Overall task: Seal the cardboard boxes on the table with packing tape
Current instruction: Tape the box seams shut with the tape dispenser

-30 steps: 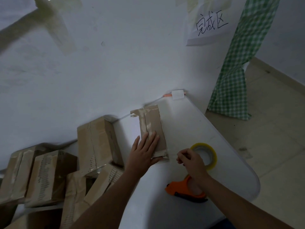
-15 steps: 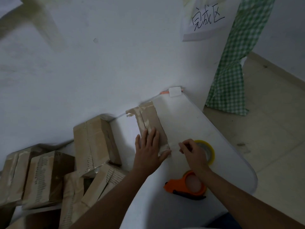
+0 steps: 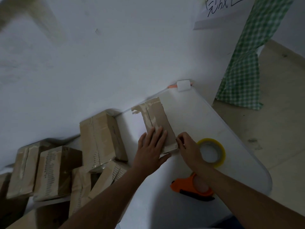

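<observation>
left fingers [image 3: 156,134] flat on box [image 3: 158,119], right hand [image 3: 188,146] beside

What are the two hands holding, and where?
The left hand presses flat on the flat brown cardboard box, near end. The right hand pinches at its near right corner; what it pinches is unclear.

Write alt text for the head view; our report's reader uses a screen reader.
Left hand presses flat on a small box on a white table while the right hand pinches at its near corner. A tape roll and orange dispenser lie right, more boxes left.
</observation>
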{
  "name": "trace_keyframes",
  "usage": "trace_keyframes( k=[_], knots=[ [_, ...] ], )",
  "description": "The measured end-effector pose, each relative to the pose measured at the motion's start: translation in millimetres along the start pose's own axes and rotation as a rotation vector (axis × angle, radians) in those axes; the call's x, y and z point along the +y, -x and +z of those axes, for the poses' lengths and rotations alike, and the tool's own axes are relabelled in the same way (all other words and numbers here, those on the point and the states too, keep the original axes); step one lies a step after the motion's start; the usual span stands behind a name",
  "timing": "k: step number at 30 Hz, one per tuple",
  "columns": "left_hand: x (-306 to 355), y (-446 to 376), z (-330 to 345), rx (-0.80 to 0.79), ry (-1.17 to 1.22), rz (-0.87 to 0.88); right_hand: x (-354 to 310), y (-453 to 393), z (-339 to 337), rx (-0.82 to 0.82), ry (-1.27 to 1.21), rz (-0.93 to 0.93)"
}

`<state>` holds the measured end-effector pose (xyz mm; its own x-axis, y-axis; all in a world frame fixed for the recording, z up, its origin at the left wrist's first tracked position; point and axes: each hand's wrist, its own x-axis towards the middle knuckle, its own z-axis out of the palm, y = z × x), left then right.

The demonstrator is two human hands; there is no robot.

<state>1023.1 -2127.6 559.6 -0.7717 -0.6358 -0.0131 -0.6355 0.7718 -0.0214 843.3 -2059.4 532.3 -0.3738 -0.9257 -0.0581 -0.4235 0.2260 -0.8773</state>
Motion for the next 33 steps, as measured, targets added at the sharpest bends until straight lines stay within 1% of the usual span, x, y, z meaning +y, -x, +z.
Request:
trace_keyframes(
  k=[3,5,7,9,11,13,14,16,18,23,27,31,33],
  knots=[
    [2,-1,0,0.000,0.008,-0.005,8,-2,8,-0.027,0.040,0.029],
    [2,-1,-2,0.002,0.012,-0.006,9,-6,9,-0.055,0.025,0.120],
    [1,-1,-4,0.000,0.014,0.000,7,-12,8,-0.118,0.003,0.231],
    [1,0,-6,-0.004,0.019,0.002,1,-14,5,-0.152,-0.008,0.248],
    [1,-1,-6,-0.005,0.028,-0.005,-8,-7,0,-0.102,-0.075,0.256],
    [2,-1,-5,-0.011,0.039,-0.013,-17,7,-5,-0.046,-0.218,0.286],
    [2,-1,-5,-0.017,0.042,-0.014,-22,15,-6,-0.051,-0.278,0.299],
    [1,-1,-4,-0.018,0.050,-0.009,-35,28,-1,-0.119,-0.334,0.313],
    [1,-1,-4,-0.026,0.057,-0.006,-42,33,6,-0.136,-0.296,0.296],
    [4,-1,-8,-0.028,0.043,-0.004,-49,34,5,-0.078,-0.240,0.288],
    [14,-2,-11,-0.014,0.090,0.113,-45,54,-1,0.006,-0.199,0.312],
    [20,-10,-16,-0.110,0.149,0.147,-41,54,-22,-0.042,-0.125,0.270],
    [12,-16,-29,-0.166,0.268,0.137,-44,51,-29,-0.085,-0.096,0.235]
  ],
)
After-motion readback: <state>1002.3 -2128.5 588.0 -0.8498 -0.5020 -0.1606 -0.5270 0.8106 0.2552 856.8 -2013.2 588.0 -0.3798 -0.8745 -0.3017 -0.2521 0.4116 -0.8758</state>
